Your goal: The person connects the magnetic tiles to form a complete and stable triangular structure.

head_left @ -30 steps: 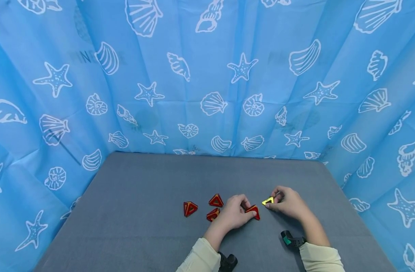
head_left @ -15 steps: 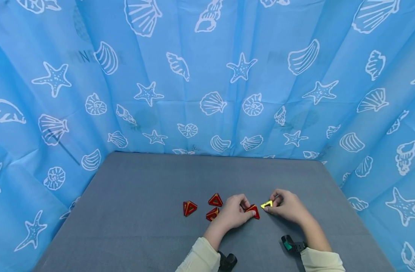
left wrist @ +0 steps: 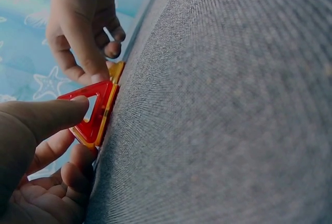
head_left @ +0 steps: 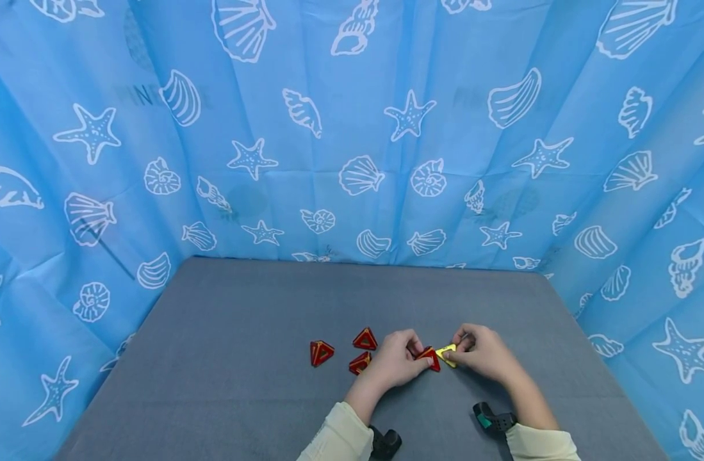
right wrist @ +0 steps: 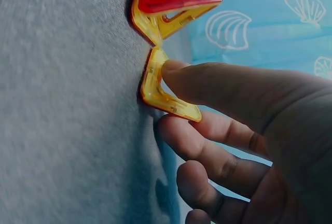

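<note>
My left hand grips a small pyramid of red and yellow magnetic tiles on the grey table, its thumb over the red triangular face. Between thumb and fingers, my right hand pinches a single yellow triangular magnetic tile. The tile stands tilted close to the table, and in the right wrist view one corner meets the base corner of the pyramid. My right thumb and fingers cover part of the tile. Part of the pyramid is hidden behind the left hand in the head view.
Three more red and yellow tile pyramids, a left one, a far one and a near one, sit left of my left hand. The grey table ends at a blue shell-patterned curtain behind and at both sides.
My right hand has moved left and slightly nearer with the yellow tile, from a gap away until it meets the pyramid. The left hand and its pyramid have stayed almost still.
</note>
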A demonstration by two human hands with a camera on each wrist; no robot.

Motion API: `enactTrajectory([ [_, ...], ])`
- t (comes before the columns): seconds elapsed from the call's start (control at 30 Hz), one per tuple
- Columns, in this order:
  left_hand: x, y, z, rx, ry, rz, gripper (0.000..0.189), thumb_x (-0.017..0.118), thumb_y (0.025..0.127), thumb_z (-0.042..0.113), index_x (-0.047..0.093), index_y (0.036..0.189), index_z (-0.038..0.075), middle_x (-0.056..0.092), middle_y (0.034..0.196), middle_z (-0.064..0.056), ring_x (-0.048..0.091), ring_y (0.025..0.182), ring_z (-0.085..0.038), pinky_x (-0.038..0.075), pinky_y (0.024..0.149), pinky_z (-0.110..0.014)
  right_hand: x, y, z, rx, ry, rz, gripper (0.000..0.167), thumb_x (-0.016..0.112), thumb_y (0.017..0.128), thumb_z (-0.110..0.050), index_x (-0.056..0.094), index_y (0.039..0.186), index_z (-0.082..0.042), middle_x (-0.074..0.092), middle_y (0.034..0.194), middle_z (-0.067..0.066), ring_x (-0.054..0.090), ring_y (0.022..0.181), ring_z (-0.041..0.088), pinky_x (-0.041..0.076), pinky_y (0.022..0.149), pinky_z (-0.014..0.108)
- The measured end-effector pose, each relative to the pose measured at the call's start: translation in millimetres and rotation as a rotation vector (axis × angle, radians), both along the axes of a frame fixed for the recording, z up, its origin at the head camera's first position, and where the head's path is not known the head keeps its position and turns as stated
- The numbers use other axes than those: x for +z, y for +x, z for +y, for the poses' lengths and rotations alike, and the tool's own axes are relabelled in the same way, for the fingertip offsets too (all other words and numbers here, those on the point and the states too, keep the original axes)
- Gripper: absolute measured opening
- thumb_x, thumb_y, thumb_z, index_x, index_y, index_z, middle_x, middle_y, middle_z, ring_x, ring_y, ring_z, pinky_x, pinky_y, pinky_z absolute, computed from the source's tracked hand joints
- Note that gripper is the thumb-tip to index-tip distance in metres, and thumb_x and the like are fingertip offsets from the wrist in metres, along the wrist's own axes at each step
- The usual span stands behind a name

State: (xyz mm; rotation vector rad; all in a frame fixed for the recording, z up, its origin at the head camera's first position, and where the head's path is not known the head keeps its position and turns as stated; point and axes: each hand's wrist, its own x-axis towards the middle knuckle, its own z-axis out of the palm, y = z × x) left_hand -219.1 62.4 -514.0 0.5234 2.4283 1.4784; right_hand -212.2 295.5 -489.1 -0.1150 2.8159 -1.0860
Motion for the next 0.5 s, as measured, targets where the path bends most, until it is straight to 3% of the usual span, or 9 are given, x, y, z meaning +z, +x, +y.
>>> enactTrajectory([
  [0.3,-1.1,2.7,1.4,-0.004,-0.002,-0.008,0.024,0.084,0.094,0.025,0.063,0.094,0.013,0.058,0.077,0.006,0.052,0.062,-0.006,0.044,0.056,-0.022,0.9,3.7,-2.9,-0.01,-0.009,0.007,0.024,0.082,0.094,-0.024,0.067,0.095,-0.006,0.07,0.077,0.002,0.056,0.064,0.011,0.043,0.057,0.026],
  [0.5,-4.7,-0.8,3.3,0.002,-0.003,0.026,0.022,0.083,0.094,0.024,0.063,0.092,0.016,0.058,0.078,0.007,0.052,0.063,-0.005,0.045,0.057,-0.022,7.5,1.4,-3.7,0.05,-0.057,0.032,0.023,0.076,0.1,-0.029,0.068,0.095,-0.008,0.07,0.075,0.005,0.051,0.059,0.007,0.04,0.056,0.025],
])
